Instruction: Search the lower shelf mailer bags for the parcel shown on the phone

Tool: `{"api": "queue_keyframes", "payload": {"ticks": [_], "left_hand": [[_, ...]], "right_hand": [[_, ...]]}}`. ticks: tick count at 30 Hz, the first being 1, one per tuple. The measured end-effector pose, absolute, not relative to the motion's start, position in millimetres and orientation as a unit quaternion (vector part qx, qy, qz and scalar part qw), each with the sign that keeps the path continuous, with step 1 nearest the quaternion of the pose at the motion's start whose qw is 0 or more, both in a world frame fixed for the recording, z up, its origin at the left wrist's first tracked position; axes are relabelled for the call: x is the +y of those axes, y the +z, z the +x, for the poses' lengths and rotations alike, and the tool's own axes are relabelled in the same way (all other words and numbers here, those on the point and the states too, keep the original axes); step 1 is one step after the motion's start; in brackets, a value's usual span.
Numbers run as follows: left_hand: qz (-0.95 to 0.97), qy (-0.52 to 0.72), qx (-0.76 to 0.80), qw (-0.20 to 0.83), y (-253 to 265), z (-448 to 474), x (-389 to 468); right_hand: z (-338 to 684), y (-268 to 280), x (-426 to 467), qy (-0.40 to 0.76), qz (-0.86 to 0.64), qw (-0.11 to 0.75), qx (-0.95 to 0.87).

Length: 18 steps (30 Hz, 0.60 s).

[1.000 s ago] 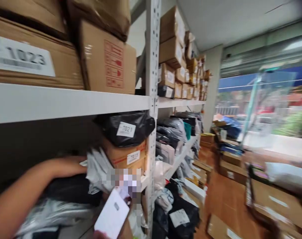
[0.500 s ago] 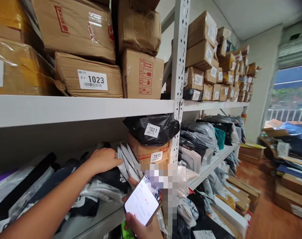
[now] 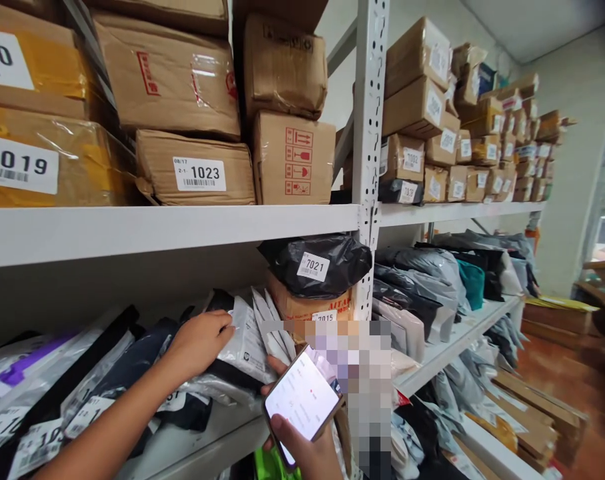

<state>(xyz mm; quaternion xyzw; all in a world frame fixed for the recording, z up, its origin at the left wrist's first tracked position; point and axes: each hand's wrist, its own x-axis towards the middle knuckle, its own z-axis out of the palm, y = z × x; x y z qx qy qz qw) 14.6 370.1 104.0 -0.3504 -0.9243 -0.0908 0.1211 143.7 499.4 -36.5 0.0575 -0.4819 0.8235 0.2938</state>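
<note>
Left hand (image 3: 198, 345) spread loose on upright grey mailers (image 3: 252, 337) packed tight mid-shelf (image 3: 172, 230) beside box 7015 (image 3: 315, 308); right hand (image 3: 310, 453) gripping phone (image 3: 301, 403) just off the shelf edge.

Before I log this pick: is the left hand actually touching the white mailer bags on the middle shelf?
Touching. The head view shows the left hand with its fingertips pressed against the upright white mailer bags, no gap visible between them.

On the upper shelf (image 3: 182, 230), carton labels read 1019 (image 3: 17, 163) and "08/17 2-1 1023" (image 3: 199, 174); beneath that shelf, a black bag's label (image 3: 313, 267) reads 7021, a box's label (image 3: 325, 316) 7015.
</note>
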Motion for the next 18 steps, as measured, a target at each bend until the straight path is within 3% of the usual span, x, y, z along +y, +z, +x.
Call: {"api": "queue_keyframes", "payload": {"ticks": [9,14,16,18], "left_hand": [[-0.329,-0.238,-0.899,0.166,78,17,340],[-0.281,-0.166,-0.895,0.305,85,21,338],[-0.360,-0.125,-0.887,0.259,92,31,351],[-0.413,-0.061,-0.897,0.143,92,45,370]], "right_hand": [[142,-52,495,0.833,0.044,0.266,-0.483],[144,-44,498,0.842,0.002,0.242,-0.483],[146,-40,500,0.841,-0.013,0.228,-0.491],[149,-40,502,0.832,-0.018,0.228,-0.506]]}}
